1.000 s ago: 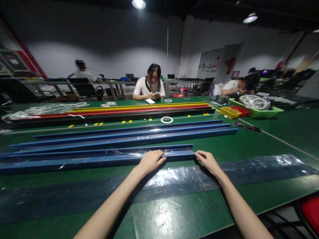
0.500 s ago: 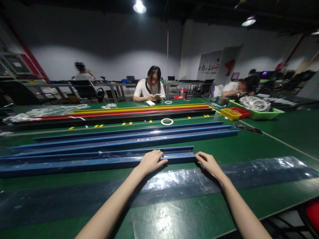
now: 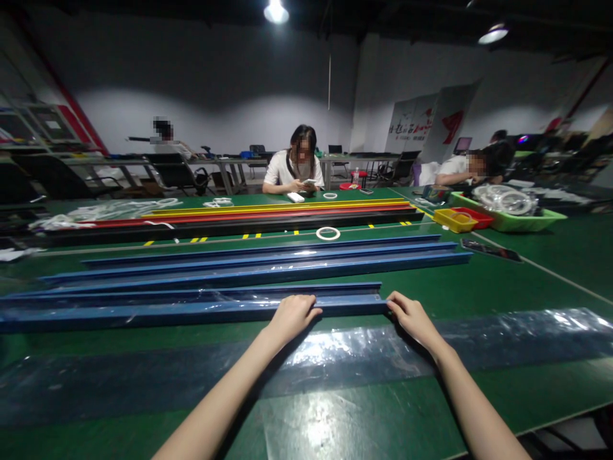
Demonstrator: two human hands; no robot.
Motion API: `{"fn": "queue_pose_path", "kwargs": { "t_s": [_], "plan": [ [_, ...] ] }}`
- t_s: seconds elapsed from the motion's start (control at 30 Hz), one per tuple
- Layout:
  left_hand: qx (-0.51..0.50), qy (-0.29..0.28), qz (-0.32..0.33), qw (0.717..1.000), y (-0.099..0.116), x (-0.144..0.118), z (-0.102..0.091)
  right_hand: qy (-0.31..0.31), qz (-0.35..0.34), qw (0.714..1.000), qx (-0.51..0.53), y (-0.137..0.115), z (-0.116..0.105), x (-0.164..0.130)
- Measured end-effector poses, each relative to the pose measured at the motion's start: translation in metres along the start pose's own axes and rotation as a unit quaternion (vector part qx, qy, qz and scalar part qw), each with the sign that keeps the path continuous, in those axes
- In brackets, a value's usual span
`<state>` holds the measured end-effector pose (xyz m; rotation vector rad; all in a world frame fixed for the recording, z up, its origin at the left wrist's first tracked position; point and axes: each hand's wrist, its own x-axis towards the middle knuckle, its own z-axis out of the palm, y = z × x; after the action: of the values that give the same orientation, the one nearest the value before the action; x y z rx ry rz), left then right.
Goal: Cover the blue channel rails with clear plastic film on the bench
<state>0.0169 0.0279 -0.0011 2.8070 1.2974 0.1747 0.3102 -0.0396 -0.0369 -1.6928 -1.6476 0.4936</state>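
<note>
A long blue plastic channel [image 3: 191, 313] lies across the green table in front of me, its right end near the middle of the view. My left hand [image 3: 294, 317] grips its near wall, with the fingers over the edge and the thumb on the near side. At the right end, my right hand [image 3: 408, 314] pinches the corner between thumb and fingers. Clear film shows on parts of the channel. Closer to me, a long flat clear plastic sleeve [image 3: 191, 377] lies under my forearms. More blue channels [image 3: 268, 271] rest just beyond the held one.
Farther back lie black, red and yellow strips [image 3: 287, 207] and a white ring [image 3: 328, 234]. To the right are a yellow tray [image 3: 454, 221], a green basket [image 3: 531, 222] holding coiled material, and a dark flat packet [image 3: 491, 250]. A person [image 3: 294, 169] sits opposite with a phone.
The whole view has shifted slightly, so things appear a little farther right. My left hand sits slightly farther from the channel's end; my right hand keeps its pinch there.
</note>
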Motion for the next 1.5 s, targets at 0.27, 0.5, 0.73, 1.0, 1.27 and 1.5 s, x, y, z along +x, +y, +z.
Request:
{"fn": "queue_pose_path", "kwargs": {
  "t_s": [0.27, 0.5, 0.73, 1.0, 1.27, 1.5],
  "plan": [
    [0.004, 0.012, 0.037, 0.999, 0.002, -0.001, -0.003, 0.006, -0.033, 0.998, -0.051, 0.005, -0.004, 0.002],
    [0.001, 0.082, 0.040, 0.996, 0.000, -0.006, 0.014, 0.099, -0.150, 0.965, -0.192, -0.031, 0.018, 0.001],
    [0.033, 0.103, 0.048, 0.993, 0.002, -0.006, 0.017, 0.089, -0.211, 0.937, -0.264, -0.091, 0.082, 0.021],
    [-0.008, 0.102, 0.060, 0.993, -0.006, -0.017, 0.012, 0.117, -0.198, 0.920, -0.316, -0.083, 0.104, 0.039],
    [0.072, 0.104, 0.003, 0.992, -0.055, -0.054, -0.002, 0.129, -0.211, 0.927, -0.281, -0.080, 0.100, 0.040],
    [0.065, 0.116, 0.033, 0.991, -0.056, -0.048, 0.010, 0.199, -0.270, 0.880, -0.337, -0.049, 0.076, 0.047]
  ]
}}
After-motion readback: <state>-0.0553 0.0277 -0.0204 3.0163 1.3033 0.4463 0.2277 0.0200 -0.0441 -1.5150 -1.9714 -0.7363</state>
